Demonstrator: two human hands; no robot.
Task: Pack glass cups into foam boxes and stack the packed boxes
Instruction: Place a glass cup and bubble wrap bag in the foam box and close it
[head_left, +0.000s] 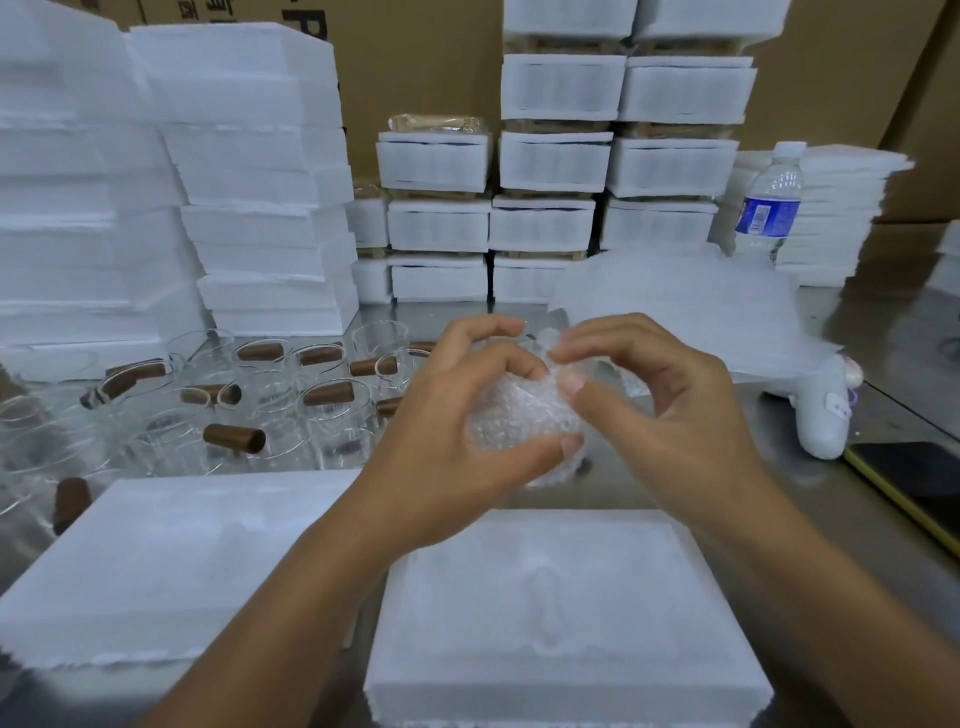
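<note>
A glass cup wrapped in bubble wrap (519, 415) is held above the metal table, at the middle of the view. My left hand (457, 415) grips it from the left, thumb underneath. My right hand (660, 405) pinches the wrap's top edge from the right. Directly below lies an open white foam box (566, 613) with a recessed cavity. A second foam piece (166, 566) lies to its left. Several bare glass cups with brown wooden handles (249, 400) crowd the table at the left.
Stacks of empty foam boxes (249, 182) rise at the back left, packed boxes (556, 166) at the back centre. A pile of bubble wrap sheets (685, 312), a water bottle (769, 202), a white tool (826, 410) and a phone (914, 478) are on the right.
</note>
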